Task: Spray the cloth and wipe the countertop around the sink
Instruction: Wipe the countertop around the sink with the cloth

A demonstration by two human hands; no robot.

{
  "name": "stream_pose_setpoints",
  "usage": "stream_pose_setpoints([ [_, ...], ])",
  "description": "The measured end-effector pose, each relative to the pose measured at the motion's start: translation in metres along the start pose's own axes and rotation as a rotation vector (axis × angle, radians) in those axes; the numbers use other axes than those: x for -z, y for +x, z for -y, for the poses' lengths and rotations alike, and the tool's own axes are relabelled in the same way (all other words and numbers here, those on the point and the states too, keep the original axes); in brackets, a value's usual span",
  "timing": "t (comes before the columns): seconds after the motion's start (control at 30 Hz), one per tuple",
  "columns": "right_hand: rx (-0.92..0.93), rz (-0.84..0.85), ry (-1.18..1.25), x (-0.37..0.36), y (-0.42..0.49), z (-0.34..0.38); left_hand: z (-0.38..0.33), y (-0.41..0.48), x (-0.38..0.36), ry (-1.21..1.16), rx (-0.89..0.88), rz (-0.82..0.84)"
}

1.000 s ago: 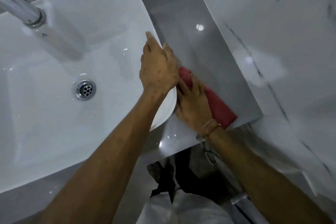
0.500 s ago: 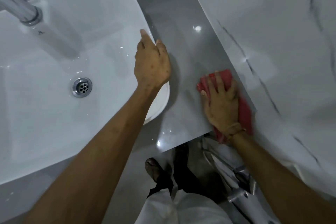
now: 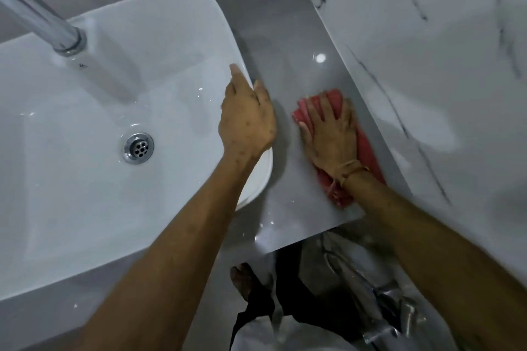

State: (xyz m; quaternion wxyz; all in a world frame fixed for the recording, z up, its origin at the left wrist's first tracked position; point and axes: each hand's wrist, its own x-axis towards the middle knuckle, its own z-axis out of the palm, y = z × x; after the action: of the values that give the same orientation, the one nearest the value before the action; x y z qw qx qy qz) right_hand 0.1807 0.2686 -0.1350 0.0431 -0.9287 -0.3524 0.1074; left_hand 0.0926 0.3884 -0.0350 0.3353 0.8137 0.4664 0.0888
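Observation:
A red cloth lies flat on the glossy grey countertop, in the strip between the white basin and the marble wall. My right hand presses down on it with fingers spread, pointing away from me. My left hand rests on the right rim of the white sink, fingers draped over the edge and holding nothing. No spray bottle is in view.
A chrome tap reaches over the basin from the upper left, above the metal drain. A white marble wall bounds the countertop on the right. Below the counter's front edge are my foot and chrome pipework.
My right hand slid the red cloth from beside the basin out to the wall side, then forward along the counter. My left hand has stayed on the sink rim.

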Motion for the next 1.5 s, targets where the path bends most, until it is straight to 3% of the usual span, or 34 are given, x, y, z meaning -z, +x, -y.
stream_pose_setpoints([
  [0.17, 0.024, 0.002, -0.005, 0.001, 0.051, 0.045, 0.001, 0.001, 0.001, 0.017, -0.010, -0.028],
  [0.37, 0.214, 0.078, -0.072, -0.013, -0.013, 0.035, 0.002, 0.001, 0.002, 0.011, -0.020, -0.026],
  [0.57, 0.053, -0.021, -0.060, -0.005, -0.028, 0.000, -0.001, 0.001, 0.005, 0.010, -0.008, 0.001],
  [0.67, -0.018, -0.013, -0.005, -0.009, -0.038, 0.026, -0.001, 0.001, 0.005, 0.008, -0.008, -0.002],
  [0.83, 0.028, 0.009, 0.065, -0.025, -0.118, 0.084, 0.002, -0.008, 0.012, 0.013, -0.011, 0.087],
  [0.93, -0.010, 0.101, 0.108, -0.039, -0.167, 0.122, 0.010, -0.034, 0.027, -0.050, -0.103, 0.077],
  [1.0, -0.028, 0.119, 0.110, -0.044, -0.178, 0.133, 0.023, -0.065, 0.046, -0.142, -0.229, -0.030],
  [1.07, -0.058, 0.113, 0.241, -0.043, -0.180, 0.132, 0.048, -0.103, 0.066, -0.193, -0.392, -0.190],
  [1.13, -0.132, 0.048, 0.640, -0.029, -0.177, 0.121, 0.080, -0.150, 0.074, -0.173, -0.516, -0.271],
  [1.2, -0.120, -0.173, 0.936, 0.001, -0.165, 0.104, 0.103, -0.188, 0.060, -0.120, -0.493, -0.173],
  [1.23, -0.069, -0.308, 0.970, 0.018, -0.155, 0.095, 0.108, -0.199, 0.044, -0.072, -0.427, -0.081],
  [1.3, 0.099, -0.441, 0.834, 0.050, -0.130, 0.090, 0.106, -0.204, 0.008, 0.087, -0.251, 0.118],
  [1.37, 0.302, -0.388, 0.588, 0.073, -0.101, 0.100, 0.100, -0.197, -0.027, 0.284, -0.169, 0.241],
  [1.43, 0.410, -0.256, 0.299, 0.077, -0.088, 0.118, 0.101, -0.192, -0.055, 0.385, -0.130, 0.241],
  [1.5, 0.391, -0.199, 0.137, 0.075, -0.089, 0.127, 0.103, -0.192, -0.071, 0.384, -0.068, 0.193],
])
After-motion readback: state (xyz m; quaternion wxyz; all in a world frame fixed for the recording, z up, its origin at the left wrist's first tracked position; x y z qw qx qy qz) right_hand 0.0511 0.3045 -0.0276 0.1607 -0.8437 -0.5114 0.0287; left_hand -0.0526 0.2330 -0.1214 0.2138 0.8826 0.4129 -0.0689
